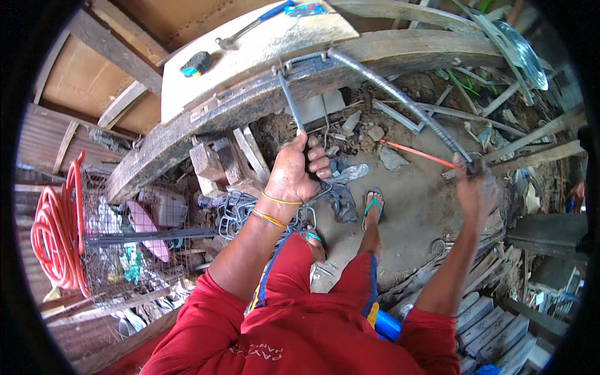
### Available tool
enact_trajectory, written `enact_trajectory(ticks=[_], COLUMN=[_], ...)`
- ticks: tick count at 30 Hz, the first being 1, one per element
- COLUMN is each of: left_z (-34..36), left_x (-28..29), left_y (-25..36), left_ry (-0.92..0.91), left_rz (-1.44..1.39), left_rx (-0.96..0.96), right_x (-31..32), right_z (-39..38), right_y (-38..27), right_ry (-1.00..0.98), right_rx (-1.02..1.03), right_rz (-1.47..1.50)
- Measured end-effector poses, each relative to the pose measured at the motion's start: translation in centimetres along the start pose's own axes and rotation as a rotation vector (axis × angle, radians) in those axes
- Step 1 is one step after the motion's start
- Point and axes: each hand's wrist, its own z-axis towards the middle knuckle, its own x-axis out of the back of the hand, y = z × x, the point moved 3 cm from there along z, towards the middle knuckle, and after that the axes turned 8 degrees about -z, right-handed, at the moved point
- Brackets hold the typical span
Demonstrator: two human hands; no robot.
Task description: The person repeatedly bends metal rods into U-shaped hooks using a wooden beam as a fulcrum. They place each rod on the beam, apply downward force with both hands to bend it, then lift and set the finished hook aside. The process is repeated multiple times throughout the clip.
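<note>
My left hand [294, 165] is closed around the near end of a thin steel rod [290, 103]. The rod's far end meets the wooden beam [147, 150] beside small metal pegs set in its top. Slightly blurred, my right hand [476, 187] grips the near end of a long ribbed steel bar [403, 97]. That bar slants up and left to the beam, where its far end lies close to the pegs. A heap of bent steel loops [234, 215] lies on the ground below my left forearm.
On a pale board [281, 37] behind the beam lie a blue-handled hammer [250, 28] and a tape measure [199, 64]. A coiled orange hose [53, 231] hangs at left by a wire mesh cage [103, 200]. Wood scraps and stones litter the ground; stacked planks [500, 331] stand lower right.
</note>
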Motion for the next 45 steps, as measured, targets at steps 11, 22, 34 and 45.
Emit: enact_trajectory(ticks=[11, 22, 34, 45], left_z=[-2.3, 16.6, 15.8, 0.0], left_x=[-0.4, -16.0, -14.2, 2.1], left_y=[-10.7, -21.2, -21.7, -11.9], left_ry=[0.006, -0.271, -0.387, -0.245], left_rz=[0.663, -0.326, -0.314, 0.069], left_rx=[0.179, 0.187, 0.125, 0.249], right_x=[1.2, 1.3, -5.6, -2.8], right_z=[2.5, 8.5, 8.2, -20.9], right_y=[-0.1, 1.9, 3.4, -11.4], right_ry=[-0.066, -0.709, -1.304, -1.086], right_rx=[0.112, 0.472, 0.091, -0.252], right_rz=[0.142, 0.3, 0.933, 1.418])
